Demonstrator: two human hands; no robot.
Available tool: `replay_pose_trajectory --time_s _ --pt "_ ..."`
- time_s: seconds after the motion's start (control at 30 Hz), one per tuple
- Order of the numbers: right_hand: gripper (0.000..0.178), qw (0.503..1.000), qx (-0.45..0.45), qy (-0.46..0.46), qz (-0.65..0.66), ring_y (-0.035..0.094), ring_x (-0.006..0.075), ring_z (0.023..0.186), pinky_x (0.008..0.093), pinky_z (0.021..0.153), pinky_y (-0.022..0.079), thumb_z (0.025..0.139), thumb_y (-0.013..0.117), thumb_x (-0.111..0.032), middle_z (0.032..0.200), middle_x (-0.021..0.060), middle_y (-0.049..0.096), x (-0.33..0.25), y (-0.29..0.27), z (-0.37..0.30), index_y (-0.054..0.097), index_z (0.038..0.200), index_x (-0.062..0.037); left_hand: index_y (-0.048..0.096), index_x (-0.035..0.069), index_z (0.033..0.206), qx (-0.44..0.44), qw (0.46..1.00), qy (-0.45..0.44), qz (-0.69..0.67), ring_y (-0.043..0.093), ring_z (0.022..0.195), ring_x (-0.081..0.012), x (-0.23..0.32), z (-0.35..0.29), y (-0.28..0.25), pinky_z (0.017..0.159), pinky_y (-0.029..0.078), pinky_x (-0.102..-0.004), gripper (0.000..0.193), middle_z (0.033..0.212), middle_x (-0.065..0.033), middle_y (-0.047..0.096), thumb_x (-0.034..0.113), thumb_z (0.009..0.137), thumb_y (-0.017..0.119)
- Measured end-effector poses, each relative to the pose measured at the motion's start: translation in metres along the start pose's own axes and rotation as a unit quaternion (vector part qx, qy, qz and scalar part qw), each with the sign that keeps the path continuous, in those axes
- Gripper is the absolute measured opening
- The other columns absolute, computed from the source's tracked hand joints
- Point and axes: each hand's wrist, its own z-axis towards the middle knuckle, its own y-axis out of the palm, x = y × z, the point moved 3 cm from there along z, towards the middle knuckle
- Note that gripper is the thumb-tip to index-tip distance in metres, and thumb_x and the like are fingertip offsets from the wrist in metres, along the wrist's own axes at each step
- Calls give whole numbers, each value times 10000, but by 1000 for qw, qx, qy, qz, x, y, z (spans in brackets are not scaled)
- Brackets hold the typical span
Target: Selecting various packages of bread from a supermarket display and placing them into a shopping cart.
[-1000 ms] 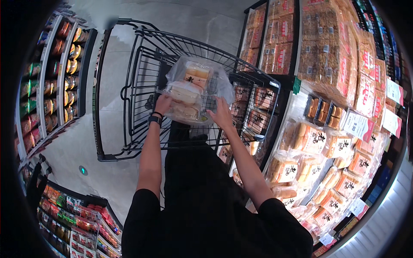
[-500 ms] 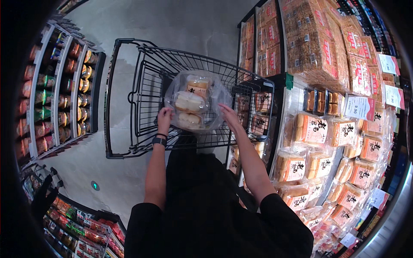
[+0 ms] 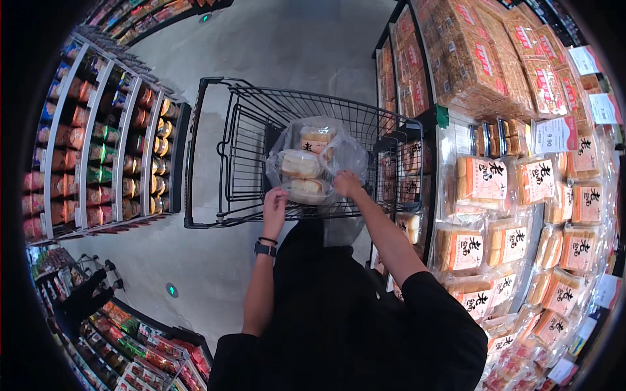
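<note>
A clear plastic bag [image 3: 354, 154] holds several pale bread loaves [image 3: 300, 164] and stands in the black wire shopping cart [image 3: 251, 117] in front of me. My left hand [image 3: 275, 199] pinches the bag's near left edge, beside the nearest loaf. At the bag's near right side, my right hand [image 3: 347, 184] is closed on the plastic, its fingers partly hidden. Some loose translucent plastic hangs below it, outside the cart's near side. The loaves lie one behind another; the far one bears a printed label.
Along the right runs a display of bagged bread loaves [image 3: 481, 179], with stacked brown packages [image 3: 466, 65] beyond and price cards [image 3: 555, 135] among them. Shelves of packaged cups [image 3: 163, 146] stand left. A person with a cart [image 3: 85, 293] is at the lower left. Grey floor [image 3: 293, 39] lies ahead.
My right hand has come inward, nearer the loaves, bringing the bag's right edge with it. My left hand stays at the near left edge. The whole view has shifted slightly.
</note>
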Motion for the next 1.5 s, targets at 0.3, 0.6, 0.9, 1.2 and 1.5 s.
replay_pose_trajectory --time_s 0.3,0.6,0.9,1.2,1.5 --pt "317 851 377 163 327 589 355 1226 402 1062 460 983 568 -165 1301 192 626 51 37 -23 700 1197 28 659 34 1103 -81 991 -16 -102 652 996 -151 32 12 45 875 527 -293 137 1192 -75 641 65 1029 548" --pt "349 868 273 84 405 603 318 1236 382 1065 463 992 591 -191 1240 182 676 50 7 -115 692 1245 28 559 -1 1333 -228 965 -85 -103 534 1277 -279 -12 97 240 1075 419 -392 408 1357 -190 575 293 1053 523" --pt "266 822 371 53 428 639 329 1123 411 1004 504 993 584 -142 1151 167 669 -7 -73 -295 677 1210 -21 406 -58 1508 -299 935 111 156 412 1440 -382 -10 89 273 1224 268 -448 673 1573 -252 410 286 983 648" --pt "286 764 491 39 417 690 305 1030 400 912 537 1008 614 -193 1097 159 705 -24 -94 -564 683 1237 -36 512 18 1402 -270 917 192 223 372 1417 -406 91 -38 229 1142 364 -467 431 1531 -291 361 154 1001 590" --pt "205 529 718 312 328 691 170 1023 310 927 526 1033 579 -104 1077 95 749 48 -44 -785 723 1151 -19 583 -4 1309 -569 822 21 -5 659 1134 -191 168 -230 283 1006 498 -307 279 1226 -123 679 156 1102 488"
